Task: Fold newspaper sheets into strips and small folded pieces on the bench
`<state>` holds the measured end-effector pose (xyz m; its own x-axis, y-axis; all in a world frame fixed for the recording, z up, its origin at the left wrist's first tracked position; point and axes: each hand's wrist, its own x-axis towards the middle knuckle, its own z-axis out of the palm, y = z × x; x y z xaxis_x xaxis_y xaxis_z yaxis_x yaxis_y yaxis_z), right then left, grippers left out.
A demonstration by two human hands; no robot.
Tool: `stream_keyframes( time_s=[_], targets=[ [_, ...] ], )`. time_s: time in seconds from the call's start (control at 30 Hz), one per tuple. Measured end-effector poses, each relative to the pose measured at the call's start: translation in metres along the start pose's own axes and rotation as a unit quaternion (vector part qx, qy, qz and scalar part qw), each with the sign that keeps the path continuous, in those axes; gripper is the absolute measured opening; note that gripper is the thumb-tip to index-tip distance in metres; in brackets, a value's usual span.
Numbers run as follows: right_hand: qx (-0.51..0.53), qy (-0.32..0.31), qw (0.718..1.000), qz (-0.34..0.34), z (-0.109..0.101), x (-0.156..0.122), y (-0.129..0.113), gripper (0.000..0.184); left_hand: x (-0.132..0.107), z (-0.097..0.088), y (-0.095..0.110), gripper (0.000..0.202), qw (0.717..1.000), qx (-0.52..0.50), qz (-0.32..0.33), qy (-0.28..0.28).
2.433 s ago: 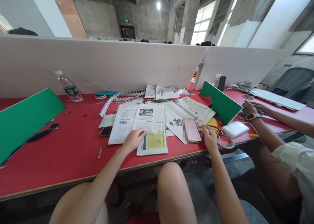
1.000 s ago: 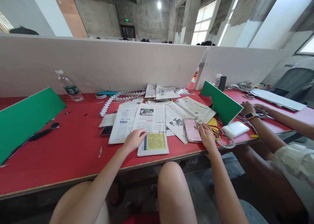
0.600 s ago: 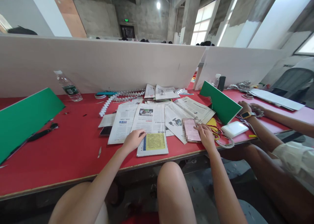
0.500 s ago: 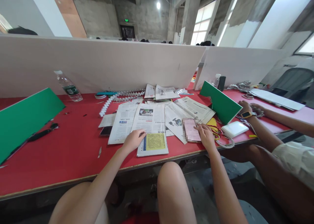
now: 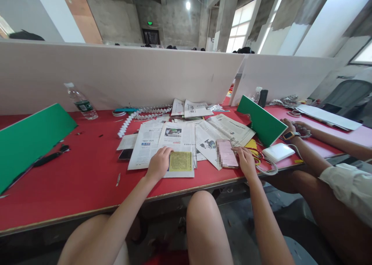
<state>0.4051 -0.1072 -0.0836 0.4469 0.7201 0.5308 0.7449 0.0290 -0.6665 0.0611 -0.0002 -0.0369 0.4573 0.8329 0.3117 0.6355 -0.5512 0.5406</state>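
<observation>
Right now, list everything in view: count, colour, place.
Table: one, red, mid-view
Partitions: two, off-white, behind table
Newspapers: several, greyish, table's centre
Phone: one, pinkish, right of centre
Boards: two, green, left and right
Bottles: two, clear, left and right
Folded strip: count unclear, white, behind newspapers
Box: one, white, right of phone
Loops: several, red, yellow, white, beside box
Key-like item: one, black, beside left board
Panel: one, white, far right
Lit sign: one, green, far wall
Co-worker's hands: two, bare, far right
Watch: one, dark, co-worker's wrist
Left hand: one, bare, on newspapers
Right hand: one, bare, at phone's edge
</observation>
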Motion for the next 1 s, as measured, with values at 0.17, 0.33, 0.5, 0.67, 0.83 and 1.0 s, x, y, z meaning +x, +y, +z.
stream_keyframes(
  time_s=[0.17,0.33,0.5,0.67,0.83,1.0],
  targets=[
    [-0.052,-0.028,0.998,-0.017,0.003,0.002,0.001,0.046,0.001,-0.006,0.01,0.021,0.984,-0.152,-0.094,-0.005],
    [0.0,0.003,1.0,-0.002,0.001,-0.001,0.0,0.055,-0.006,-0.02,0.006,0.02,0.998,-0.046,-0.016,-0.041],
    [-0.055,-0.026,0.998,-0.011,0.003,0.0,0.004,0.047,-0.009,-0.026,-0.003,0.025,0.989,0.139,-0.02,-0.05],
    [-0.071,-0.03,0.997,-0.018,0.006,0.001,0.008,0.047,-0.009,-0.024,-0.003,0.027,0.977,0.191,-0.03,-0.086],
    [0.008,0.003,1.0,-0.004,0.001,-0.001,0.001,0.053,-0.01,-0.024,-0.001,0.028,0.977,0.188,-0.03,-0.095],
    [-0.019,-0.004,1.0,-0.002,0.001,-0.001,0.0,0.045,-0.01,-0.024,-0.001,0.029,0.977,0.187,-0.031,-0.101]
  ],
)
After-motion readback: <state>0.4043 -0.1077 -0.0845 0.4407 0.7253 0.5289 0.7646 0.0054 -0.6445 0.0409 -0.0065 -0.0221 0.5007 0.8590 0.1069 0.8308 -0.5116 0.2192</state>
